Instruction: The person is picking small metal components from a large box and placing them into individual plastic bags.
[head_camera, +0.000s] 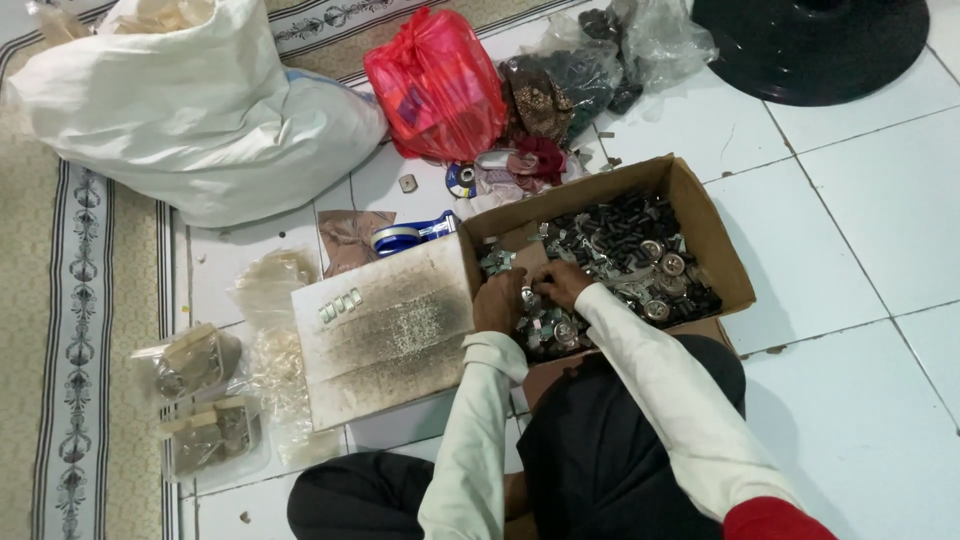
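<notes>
One cardboard box is seen at the centre of the frame, filled with a heap of small parts, black and silvery, too many and too small to be counted. Both hands are placed inside the box at its lower left: the left hand is turned knuckles up, and its fingers are hidden, so whether anything is held cannot be told; the right hand is curled down onto the parts, its fingertips buried among them, and its grip cannot be made out either. One scorched, grey board is laid against the box's left side, with a few small pale pieces near its upper left corner. Two clear packets of brownish items are seen at lower left, their contents unclear. One big white sack is cut off at upper left, one red plastic bag sits at top centre, and one round black base is cut off by the upper right edge. One blue tape roll lies just above the board. The white sleeves are cut off at the bottom edge.
</notes>
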